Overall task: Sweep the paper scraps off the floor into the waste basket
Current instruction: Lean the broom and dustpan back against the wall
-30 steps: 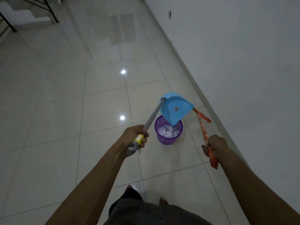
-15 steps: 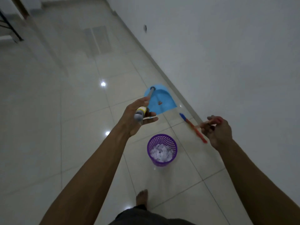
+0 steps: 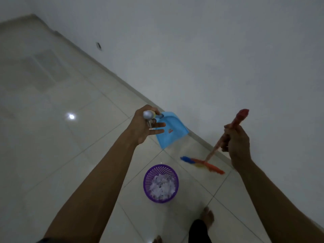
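Observation:
A purple mesh waste basket stands on the tiled floor between my arms, with white paper scraps inside it. My left hand grips the top of the grey handle of a blue dustpan, whose pan sits beyond the basket near the wall. My right hand grips the red handle of a broom. The broom's blue, yellow and orange bristles lie on the floor right of the basket.
A white wall with a pale skirting runs diagonally from upper left to lower right, close behind dustpan and broom. Glossy tiled floor spreads to the left. My bare feet stand just below the basket.
The dustpan has swung away from over the basket towards the wall. The broom has come upright, bristles now on the floor. The basket appears nearer to my feet.

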